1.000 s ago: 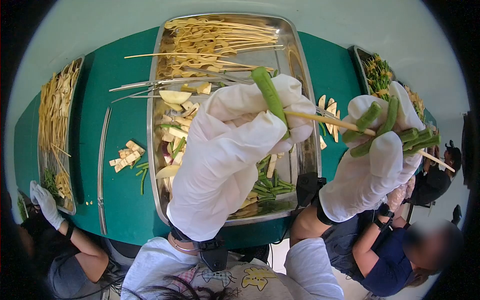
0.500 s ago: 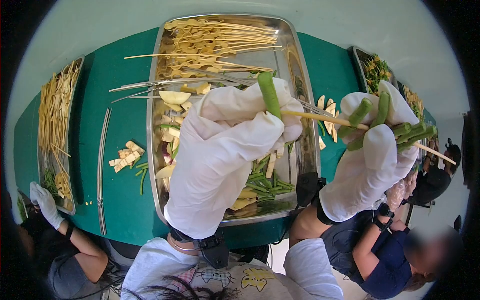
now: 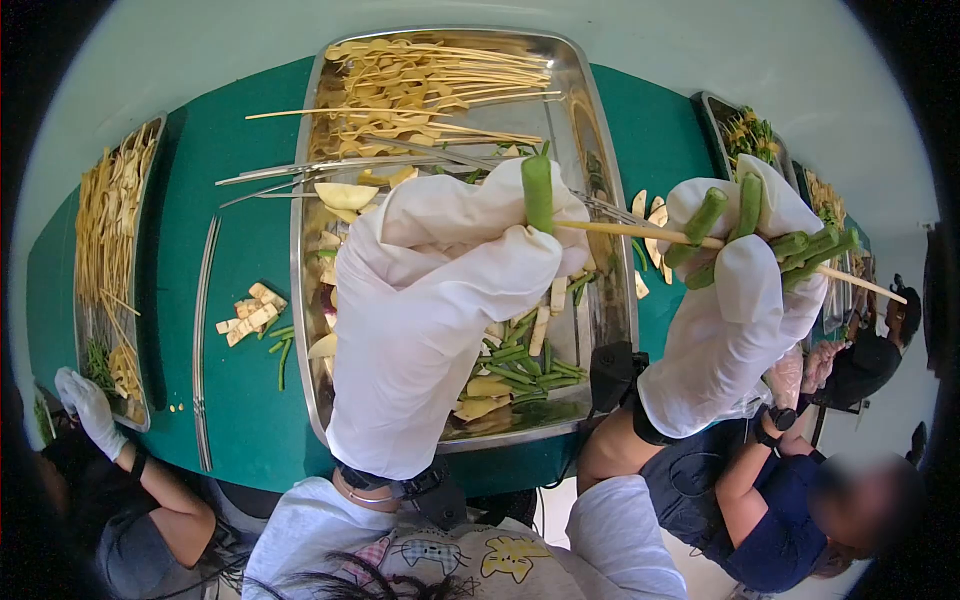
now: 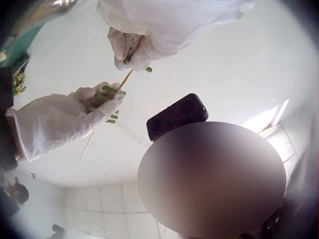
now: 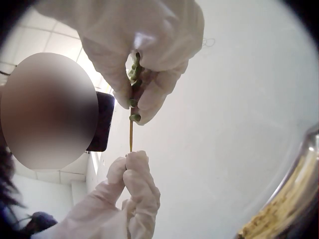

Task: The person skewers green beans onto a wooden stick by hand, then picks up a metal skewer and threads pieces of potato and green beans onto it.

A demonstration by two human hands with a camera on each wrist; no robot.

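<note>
White-gloved, my left hand (image 3: 440, 290) pinches an upright green bean piece (image 3: 537, 192) at the tip end of a wooden skewer (image 3: 630, 231). To its right, my right hand (image 3: 745, 290) grips the skewer together with several green bean pieces (image 3: 800, 246) threaded across it. The skewer's other end sticks out past the right hand. In the left wrist view the skewer (image 4: 124, 80) spans the gap between both hands. Whether the tip has entered the bean in the left hand cannot be told; the fingers hide it in the right wrist view.
Below the hands lies a metal tray (image 3: 316, 400) with filled skewers (image 3: 440, 75), metal skewers (image 3: 330, 165) and cut vegetables (image 3: 530, 370). On the green table (image 3: 240, 380) are pale cut pieces (image 3: 252, 312) and long metal rods (image 3: 204, 350). More trays and other people are at both sides.
Both hands have shifted left with the skewer and beans. The bean piece in my left hand has turned more upright.
</note>
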